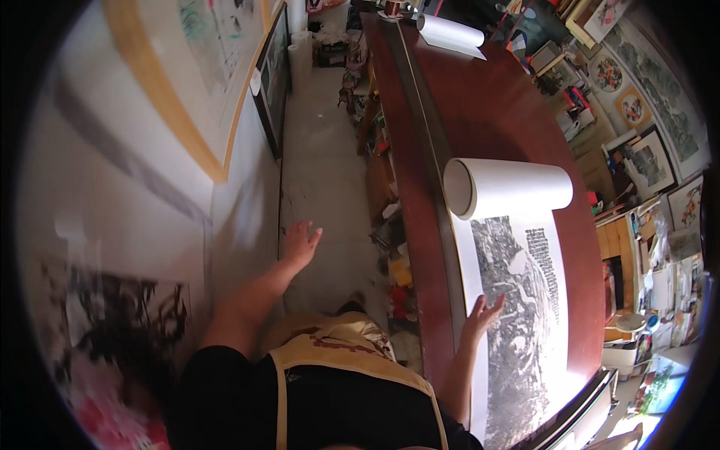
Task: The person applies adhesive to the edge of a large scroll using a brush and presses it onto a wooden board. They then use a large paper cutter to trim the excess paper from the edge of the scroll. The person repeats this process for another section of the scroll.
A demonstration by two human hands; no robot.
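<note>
Head view shows 2 empty hands, fingers apart: the left hand [302, 246] over the grey floor [322, 180], the right hand [478, 321] over the left edge of 1 long black-and-white ink picture [517, 322], touch unclear. It lies on 1 red-brown wooden desk [499, 105], with 1 fat white paper roll [521, 187] at its top and 1 thinner white paper roll [452, 31] far off. Rolling or unrolling seems in hand; next calls for soft fingers.
</note>
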